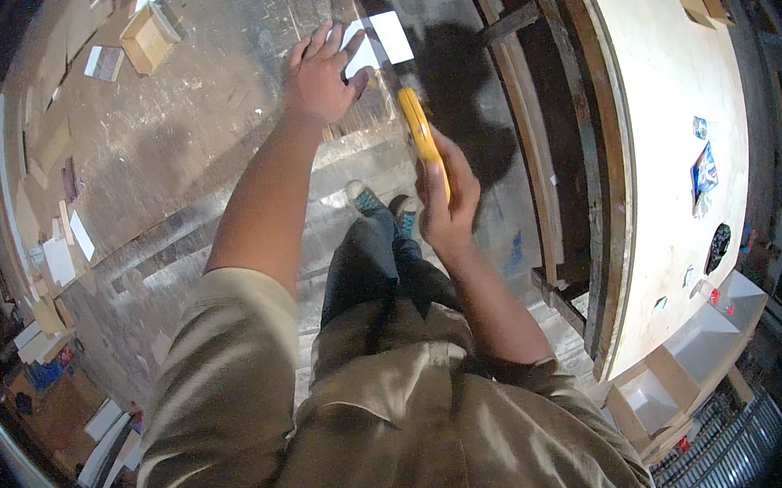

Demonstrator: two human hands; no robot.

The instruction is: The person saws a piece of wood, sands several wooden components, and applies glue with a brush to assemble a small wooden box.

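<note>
My left hand [323, 76] lies with fingers spread on a white rectangular piece [390, 37] at the upper middle, over the brown board. A narrow, straight dark strip runs across the white piece beside my fingertips; whether it is an object or a shadow I cannot tell. My right hand [450, 191] is closed around a long yellow tool [419, 119], held just below and right of the white piece. What kind of tool it is, I cannot make out clearly. My shoes stand below, between my forearms.
A cream-topped bench [656, 58] with a dark timber frame runs along the right, bearing small packets and a black lump [717, 248]. Open box compartments [702, 346] sit at lower right. A small wooden box [147, 40] lies upper left, with scattered offcuts [59, 262] along the left side.
</note>
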